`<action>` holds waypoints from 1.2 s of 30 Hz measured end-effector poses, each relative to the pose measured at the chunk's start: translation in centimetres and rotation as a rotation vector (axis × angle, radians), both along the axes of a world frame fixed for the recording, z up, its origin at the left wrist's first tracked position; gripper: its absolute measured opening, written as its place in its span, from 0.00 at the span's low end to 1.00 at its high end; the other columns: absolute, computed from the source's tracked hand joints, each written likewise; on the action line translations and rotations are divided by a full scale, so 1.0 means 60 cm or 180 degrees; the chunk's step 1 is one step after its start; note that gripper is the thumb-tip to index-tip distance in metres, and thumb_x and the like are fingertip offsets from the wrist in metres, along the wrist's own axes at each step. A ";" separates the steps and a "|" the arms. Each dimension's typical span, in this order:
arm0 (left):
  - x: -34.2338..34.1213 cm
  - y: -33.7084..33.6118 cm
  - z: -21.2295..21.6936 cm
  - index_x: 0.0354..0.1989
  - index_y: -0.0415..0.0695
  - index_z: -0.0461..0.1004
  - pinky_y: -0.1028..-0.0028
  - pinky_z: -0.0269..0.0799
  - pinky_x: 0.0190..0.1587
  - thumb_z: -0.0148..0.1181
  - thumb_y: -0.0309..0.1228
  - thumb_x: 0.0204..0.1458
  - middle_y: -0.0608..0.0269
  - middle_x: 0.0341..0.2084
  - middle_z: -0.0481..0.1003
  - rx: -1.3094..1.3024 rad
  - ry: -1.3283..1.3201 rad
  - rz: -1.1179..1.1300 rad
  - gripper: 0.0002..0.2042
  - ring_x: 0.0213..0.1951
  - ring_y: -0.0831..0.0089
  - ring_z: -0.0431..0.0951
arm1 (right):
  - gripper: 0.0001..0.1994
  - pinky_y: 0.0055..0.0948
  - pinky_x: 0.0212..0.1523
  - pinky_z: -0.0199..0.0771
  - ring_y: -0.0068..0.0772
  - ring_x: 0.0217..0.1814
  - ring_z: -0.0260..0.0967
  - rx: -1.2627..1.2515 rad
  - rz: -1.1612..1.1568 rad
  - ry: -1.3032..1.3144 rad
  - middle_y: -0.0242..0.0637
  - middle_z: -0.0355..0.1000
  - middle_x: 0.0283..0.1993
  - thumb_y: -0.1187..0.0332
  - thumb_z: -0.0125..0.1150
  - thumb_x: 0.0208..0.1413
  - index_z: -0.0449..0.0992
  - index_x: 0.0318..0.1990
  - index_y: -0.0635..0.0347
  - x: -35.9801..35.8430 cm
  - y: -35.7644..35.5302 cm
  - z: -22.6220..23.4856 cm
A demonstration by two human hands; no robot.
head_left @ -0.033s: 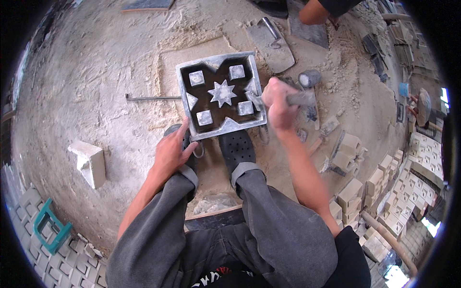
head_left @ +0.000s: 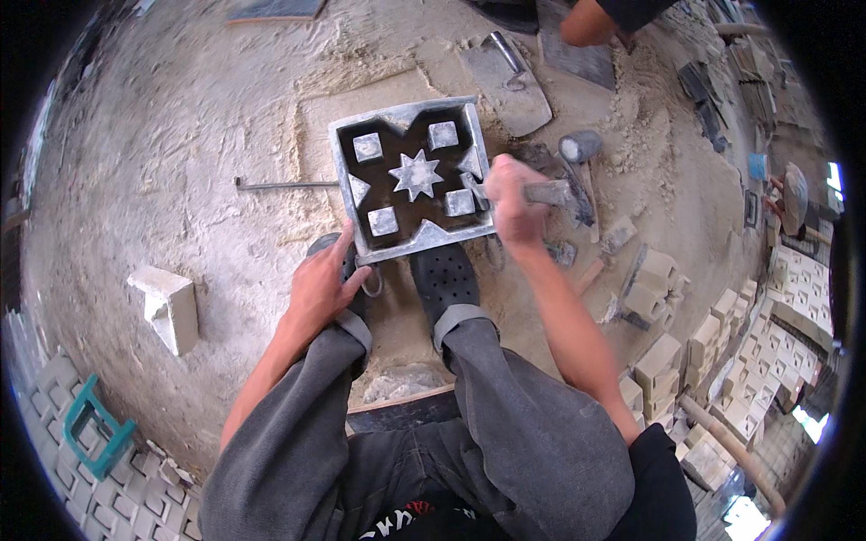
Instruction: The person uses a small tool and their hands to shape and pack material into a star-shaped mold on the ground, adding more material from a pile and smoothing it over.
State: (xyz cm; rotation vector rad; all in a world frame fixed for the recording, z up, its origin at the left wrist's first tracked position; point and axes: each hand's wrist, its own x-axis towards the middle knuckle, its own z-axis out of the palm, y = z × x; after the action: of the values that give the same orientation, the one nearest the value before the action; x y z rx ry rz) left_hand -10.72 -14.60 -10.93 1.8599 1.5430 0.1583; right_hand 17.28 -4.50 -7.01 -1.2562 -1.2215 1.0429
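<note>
Dusty, pale floor (head_left: 180,171) surrounds a square grey metal-looking mould with a raised star (head_left: 417,175) at upper centre.
The left hand (head_left: 317,281), fingers spread, touches its lower-left corner; the right hand (head_left: 512,200) wraps around a blurred grey tool (head_left: 550,192), its tip inside the right edge. Dark hollows (head_left: 402,145) look bare; work there seems unfinished, how much remains unclear.

I saw soft, even light over the floor (head_left: 225,225); white glare (head_left: 746,520) burned at lower right; the right hand (head_left: 519,203) was blurred; outer edges curved into black
</note>
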 end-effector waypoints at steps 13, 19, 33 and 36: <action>0.003 0.014 0.002 0.73 0.38 0.50 0.58 0.76 0.42 0.64 0.46 0.54 0.51 0.33 0.81 -0.0081 0.0388 -0.0450 0.44 0.37 0.51 0.81 | 0.21 0.33 0.23 0.54 0.21 0.21 0.54 -0.0482 -0.0239 -0.0483 0.28 0.57 0.17 0.63 0.49 0.68 0.64 0.20 0.60 0.030 -0.034 -0.028; 0.007 0.009 0.011 0.74 0.38 0.47 0.60 0.76 0.42 0.64 0.46 0.55 0.55 0.34 0.82 -0.0302 0.0503 -0.0426 0.45 0.36 0.54 0.81 | 0.25 0.28 0.21 0.45 0.20 0.16 0.42 -0.0173 -0.0522 0.0929 0.22 0.47 0.14 0.60 0.45 0.70 0.54 0.17 0.51 0.050 -0.021 0.086; 0.033 0.013 0.017 0.74 0.35 0.42 0.57 0.76 0.41 0.63 0.51 0.54 0.53 0.30 0.83 -0.0459 0.0680 -0.0573 0.49 0.35 0.50 0.82 | 0.18 0.44 0.53 0.67 0.41 0.38 0.68 -0.0289 -0.3097 0.3412 0.36 0.66 0.27 0.57 0.52 0.62 0.59 0.21 0.50 0.321 -0.170 -0.159; 0.022 0.006 0.019 0.75 0.39 0.42 0.58 0.76 0.41 0.63 0.54 0.54 0.51 0.30 0.83 -0.0480 0.0596 -0.0419 0.49 0.35 0.49 0.83 | 0.14 0.52 0.69 0.60 0.49 0.58 0.68 -0.0730 -0.3657 0.3566 0.46 0.72 0.48 0.56 0.52 0.63 0.67 0.33 0.57 0.320 -0.274 -0.192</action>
State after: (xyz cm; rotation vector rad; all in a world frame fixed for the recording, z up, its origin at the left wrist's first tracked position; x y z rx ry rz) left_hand -9.40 -14.24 -9.82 1.8906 1.5042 -0.1926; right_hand 36.48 -20.92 -18.52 -0.9901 0.4848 0.7468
